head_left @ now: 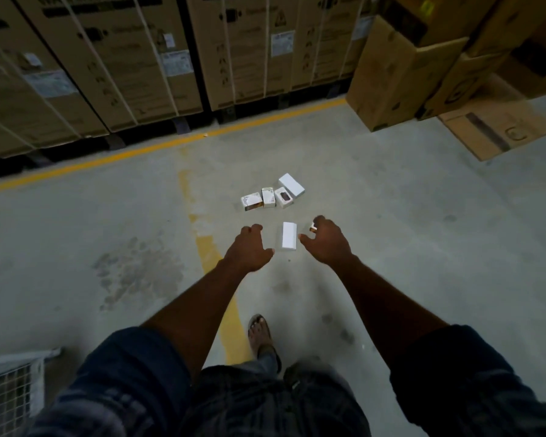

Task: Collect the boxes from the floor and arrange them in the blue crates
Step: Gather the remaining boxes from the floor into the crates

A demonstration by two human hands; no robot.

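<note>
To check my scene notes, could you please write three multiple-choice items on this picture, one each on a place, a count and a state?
1. Where does the lone white box show? A. between the left hand and right hand B. atop a carton C. inside the wire cage
2. How many small boxes form the cluster beyond it? A. two B. four C. seven
3. What does the left hand hold? A. a box B. a crate C. nothing
Key: 1 A, it shows between them; 2 B, four lie close together; 3 C, its fingers curl loosely round nothing.
</note>
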